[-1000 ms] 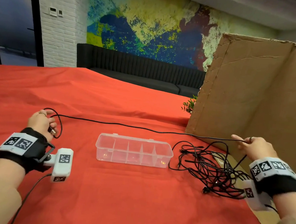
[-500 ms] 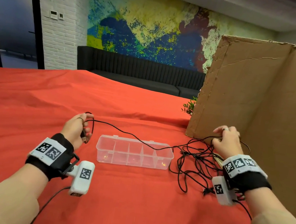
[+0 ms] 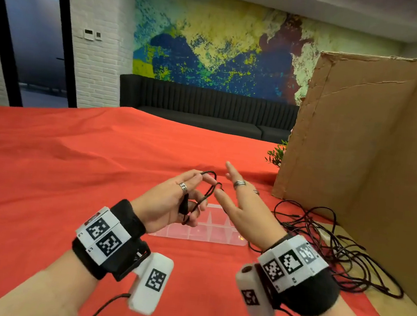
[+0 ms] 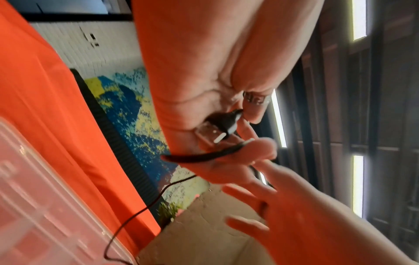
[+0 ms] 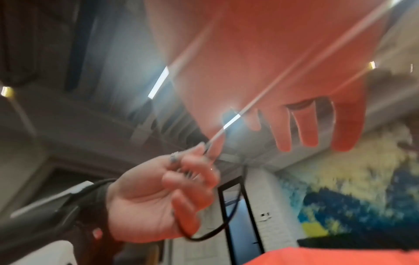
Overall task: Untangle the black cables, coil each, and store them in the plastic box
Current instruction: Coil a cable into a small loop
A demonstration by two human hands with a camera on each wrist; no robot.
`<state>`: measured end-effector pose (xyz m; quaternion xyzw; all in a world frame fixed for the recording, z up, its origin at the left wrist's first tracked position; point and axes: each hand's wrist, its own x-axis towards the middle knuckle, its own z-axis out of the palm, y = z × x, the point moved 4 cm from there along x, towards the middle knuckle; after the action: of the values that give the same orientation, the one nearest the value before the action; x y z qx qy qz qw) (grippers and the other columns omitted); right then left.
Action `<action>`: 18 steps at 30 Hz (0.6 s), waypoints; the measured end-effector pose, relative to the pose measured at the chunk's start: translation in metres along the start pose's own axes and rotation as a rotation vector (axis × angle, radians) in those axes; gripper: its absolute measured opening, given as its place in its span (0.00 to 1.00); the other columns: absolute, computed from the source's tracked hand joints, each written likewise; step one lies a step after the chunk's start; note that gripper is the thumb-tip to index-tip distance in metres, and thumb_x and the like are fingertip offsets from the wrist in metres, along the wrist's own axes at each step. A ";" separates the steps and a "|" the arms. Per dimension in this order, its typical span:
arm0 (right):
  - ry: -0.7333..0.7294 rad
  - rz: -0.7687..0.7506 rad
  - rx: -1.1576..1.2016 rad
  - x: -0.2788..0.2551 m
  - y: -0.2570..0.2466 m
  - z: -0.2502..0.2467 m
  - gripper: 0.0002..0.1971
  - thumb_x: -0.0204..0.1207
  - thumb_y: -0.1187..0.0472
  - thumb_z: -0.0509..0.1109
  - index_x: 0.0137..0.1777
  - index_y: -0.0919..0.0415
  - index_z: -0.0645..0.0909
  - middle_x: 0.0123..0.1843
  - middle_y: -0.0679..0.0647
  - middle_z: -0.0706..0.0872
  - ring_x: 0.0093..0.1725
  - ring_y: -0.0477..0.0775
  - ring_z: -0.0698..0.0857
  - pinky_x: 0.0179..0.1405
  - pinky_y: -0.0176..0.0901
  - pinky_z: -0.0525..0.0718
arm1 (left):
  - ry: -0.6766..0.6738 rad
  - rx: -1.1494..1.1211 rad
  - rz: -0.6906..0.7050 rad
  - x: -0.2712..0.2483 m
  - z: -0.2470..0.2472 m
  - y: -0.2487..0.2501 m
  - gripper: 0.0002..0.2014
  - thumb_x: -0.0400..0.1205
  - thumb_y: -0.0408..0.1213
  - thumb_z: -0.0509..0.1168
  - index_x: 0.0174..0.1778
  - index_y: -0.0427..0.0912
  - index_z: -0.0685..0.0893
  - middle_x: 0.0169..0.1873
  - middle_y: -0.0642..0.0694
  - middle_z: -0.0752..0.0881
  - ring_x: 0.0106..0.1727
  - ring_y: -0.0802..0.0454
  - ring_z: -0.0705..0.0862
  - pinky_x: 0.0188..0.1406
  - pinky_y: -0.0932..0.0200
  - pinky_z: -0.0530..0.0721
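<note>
While over the plastic box [image 3: 202, 230], left hand [image 3: 169, 205] fingers pinching black cable [image 3: 208, 183], right hand [image 3: 246, 208] fingers straight, spread.

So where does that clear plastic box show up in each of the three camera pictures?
Head view: the plastic box sits on the red cloth, just behind the two raised hands, partly hidden by them.
Left wrist view: the plastic box fills the lower left corner, blurred.
Right wrist view: I cannot find the box in it; the picture is badly blurred.
Shared landmark: the colourful wall painting, seen also at and.
</note>
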<state>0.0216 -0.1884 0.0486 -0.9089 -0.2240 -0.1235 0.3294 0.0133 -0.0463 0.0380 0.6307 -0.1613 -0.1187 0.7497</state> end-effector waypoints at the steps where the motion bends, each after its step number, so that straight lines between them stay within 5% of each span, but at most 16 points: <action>1: -0.008 -0.001 0.108 0.001 -0.003 0.009 0.27 0.82 0.50 0.59 0.80 0.48 0.58 0.74 0.51 0.74 0.76 0.51 0.69 0.74 0.53 0.67 | -0.028 -0.011 0.001 -0.001 0.005 -0.001 0.12 0.84 0.46 0.54 0.51 0.48 0.81 0.29 0.46 0.80 0.24 0.51 0.76 0.28 0.58 0.80; 4: 0.053 0.000 0.268 0.002 0.002 0.019 0.08 0.82 0.54 0.62 0.58 0.48 0.77 0.52 0.44 0.86 0.53 0.49 0.84 0.53 0.43 0.78 | 0.059 0.042 0.064 -0.002 0.002 -0.002 0.13 0.85 0.43 0.54 0.45 0.44 0.82 0.36 0.48 0.80 0.32 0.54 0.79 0.35 0.56 0.85; 7: 0.127 -0.030 0.069 0.000 0.011 0.014 0.03 0.81 0.56 0.62 0.46 0.51 0.75 0.41 0.46 0.88 0.35 0.36 0.82 0.44 0.38 0.77 | 0.211 0.180 0.059 -0.004 -0.012 -0.003 0.16 0.85 0.43 0.55 0.34 0.42 0.78 0.26 0.50 0.72 0.23 0.59 0.69 0.21 0.67 0.74; 10: 0.235 0.033 0.166 0.002 0.023 0.007 0.05 0.83 0.61 0.59 0.45 0.54 0.72 0.32 0.50 0.85 0.23 0.36 0.79 0.29 0.27 0.74 | 0.087 0.120 -0.059 -0.008 -0.014 -0.009 0.16 0.85 0.45 0.55 0.32 0.44 0.74 0.20 0.53 0.68 0.20 0.59 0.63 0.19 0.68 0.63; 12: 0.282 0.116 0.309 0.004 0.033 0.007 0.09 0.82 0.62 0.61 0.42 0.50 0.74 0.25 0.47 0.76 0.18 0.42 0.76 0.29 0.39 0.81 | -0.010 0.013 -0.082 -0.013 -0.008 -0.008 0.12 0.82 0.44 0.56 0.35 0.42 0.76 0.22 0.52 0.71 0.21 0.58 0.65 0.20 0.67 0.68; 15: 0.189 0.102 0.169 0.001 0.031 0.026 0.09 0.82 0.58 0.62 0.44 0.48 0.82 0.25 0.43 0.78 0.23 0.43 0.73 0.29 0.37 0.75 | -0.017 -0.189 0.050 -0.013 0.001 0.001 0.12 0.77 0.39 0.58 0.44 0.35 0.82 0.33 0.46 0.86 0.30 0.54 0.83 0.32 0.61 0.86; 18: -0.004 0.010 0.108 -0.017 0.012 0.059 0.12 0.84 0.55 0.57 0.55 0.53 0.82 0.43 0.48 0.86 0.40 0.48 0.81 0.46 0.41 0.75 | 0.072 -0.244 0.232 -0.002 -0.003 0.004 0.13 0.79 0.35 0.58 0.52 0.32 0.82 0.50 0.44 0.88 0.53 0.51 0.87 0.57 0.55 0.84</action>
<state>0.0174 -0.1638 -0.0085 -0.8911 -0.2265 -0.1075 0.3783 0.0128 -0.0426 0.0411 0.5160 -0.1907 -0.0273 0.8347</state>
